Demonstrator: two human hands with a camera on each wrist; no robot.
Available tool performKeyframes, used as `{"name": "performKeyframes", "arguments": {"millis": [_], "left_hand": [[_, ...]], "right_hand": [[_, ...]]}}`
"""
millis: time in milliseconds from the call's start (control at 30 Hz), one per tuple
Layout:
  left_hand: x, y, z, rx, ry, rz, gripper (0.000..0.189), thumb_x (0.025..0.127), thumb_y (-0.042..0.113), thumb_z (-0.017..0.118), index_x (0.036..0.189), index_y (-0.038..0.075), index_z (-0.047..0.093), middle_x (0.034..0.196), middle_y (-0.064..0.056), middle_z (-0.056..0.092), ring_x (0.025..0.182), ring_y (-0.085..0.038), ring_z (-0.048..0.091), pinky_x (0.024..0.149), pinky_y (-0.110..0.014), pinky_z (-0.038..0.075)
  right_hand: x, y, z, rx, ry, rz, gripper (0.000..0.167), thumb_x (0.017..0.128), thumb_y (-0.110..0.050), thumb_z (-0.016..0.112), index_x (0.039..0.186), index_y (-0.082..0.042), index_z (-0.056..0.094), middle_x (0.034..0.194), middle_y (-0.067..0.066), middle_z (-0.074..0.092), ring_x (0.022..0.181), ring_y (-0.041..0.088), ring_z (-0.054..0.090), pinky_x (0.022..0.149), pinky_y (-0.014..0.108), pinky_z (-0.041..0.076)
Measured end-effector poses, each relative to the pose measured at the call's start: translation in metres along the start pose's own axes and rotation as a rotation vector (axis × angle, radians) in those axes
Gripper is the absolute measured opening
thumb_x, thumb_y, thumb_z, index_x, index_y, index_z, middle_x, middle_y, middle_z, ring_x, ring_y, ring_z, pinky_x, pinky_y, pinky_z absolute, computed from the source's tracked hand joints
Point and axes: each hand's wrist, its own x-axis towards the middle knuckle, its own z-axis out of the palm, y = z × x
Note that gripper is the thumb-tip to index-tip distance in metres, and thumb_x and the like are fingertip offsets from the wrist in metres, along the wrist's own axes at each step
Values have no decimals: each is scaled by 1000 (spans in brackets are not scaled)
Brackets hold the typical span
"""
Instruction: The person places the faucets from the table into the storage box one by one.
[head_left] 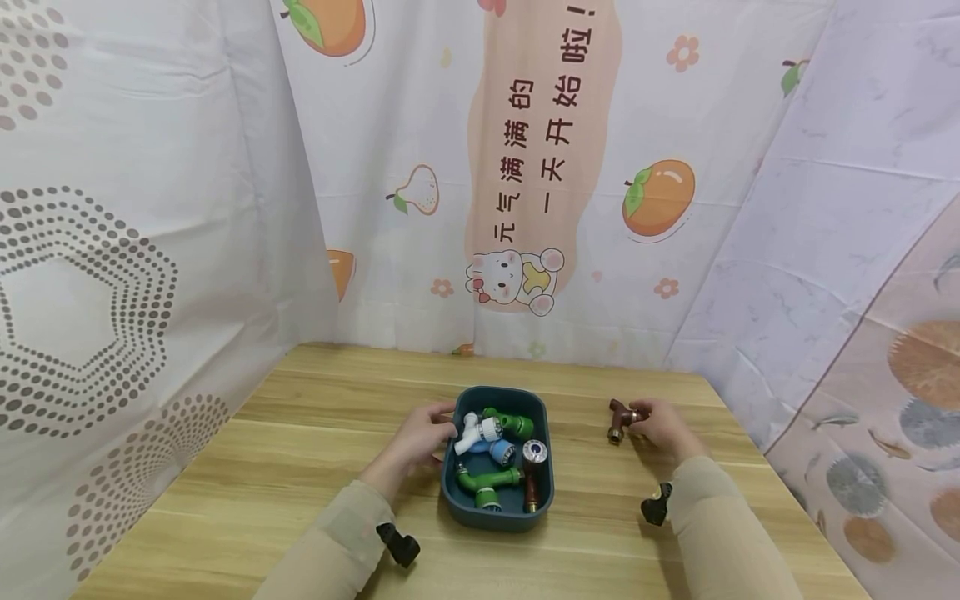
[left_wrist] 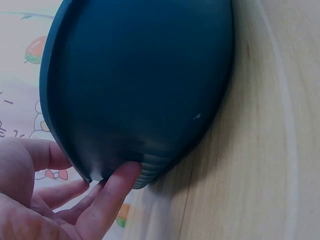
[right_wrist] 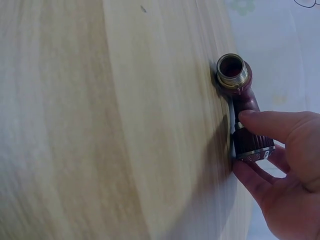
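A dark teal plastic basin (head_left: 495,522) stands on the table, left of the middle of the space between the sleeves. My left hand (head_left: 423,429) pinches its left rim, one finger lying along the outer wall (left_wrist: 135,85) in the left wrist view. Inside are a white tap (head_left: 471,435), a blue tap (head_left: 501,452), a green tap (head_left: 519,425), another green tap (head_left: 487,481) and a dark red tap (head_left: 531,483) with a silvery knob. Off to the right, my right hand (head_left: 663,427) grips a brownish-red tap (right_wrist: 245,102) by its ribbed knob, its brass threaded mouth facing the wrist camera.
The wood-grain table (head_left: 315,467) is bordered at the back by a printed curtain (head_left: 420,275), with more cloth hanging on both sides. Black wrist cameras sit on the left sleeve (head_left: 330,542) and the right sleeve (head_left: 720,525).
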Motion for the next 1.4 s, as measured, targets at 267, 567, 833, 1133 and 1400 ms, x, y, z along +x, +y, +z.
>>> {"name": "performKeyframes", "arguments": {"millis": [267, 567, 833, 1133, 1400], "left_hand": [[1, 0, -1, 1, 3, -8, 59, 89, 4, 61, 148, 5, 52, 131, -22, 59, 102, -33, 62, 57, -47, 59], [0, 1, -1, -1, 4, -6, 59, 89, 4, 61, 147, 6, 52, 130, -21, 60, 102, -32, 61, 56, -46, 59], [0, 1, -1, -10, -3, -2, 60, 88, 3, 61, 148, 4, 51, 130, -22, 59, 102, -33, 62, 56, -45, 59], [-2, 1, -1, 1, -6, -6, 60, 89, 4, 61, 148, 5, 51, 130, -22, 60, 100, -32, 62, 56, -45, 59], [-1, 1, 0, 0, -2, -2, 60, 89, 4, 60, 148, 5, 51, 130, -22, 60, 101, -32, 62, 56, -45, 59]], "right_hand": [[1, 2, 1, 15, 10, 16, 41, 86, 8, 67, 126, 15, 60, 107, 24, 68, 94, 31, 60, 76, 37, 50], [1, 3, 0, 2, 32, 9, 39, 85, 6, 69, 122, 14, 63, 106, 23, 68, 95, 32, 60, 78, 38, 51], [1, 2, -1, 17, 31, 30, 38, 87, 5, 69, 124, 13, 63, 107, 22, 68, 96, 32, 60, 78, 39, 51], [-1, -4, -5, 99, 20, 43, 36, 90, -6, 73, 123, 6, 66, 103, 15, 67, 90, 26, 58, 72, 33, 50], [0, -15, -10, 23, 53, 31, 35, 91, -8, 68, 125, 0, 67, 111, 17, 67, 99, 34, 57, 84, 46, 47]]}}
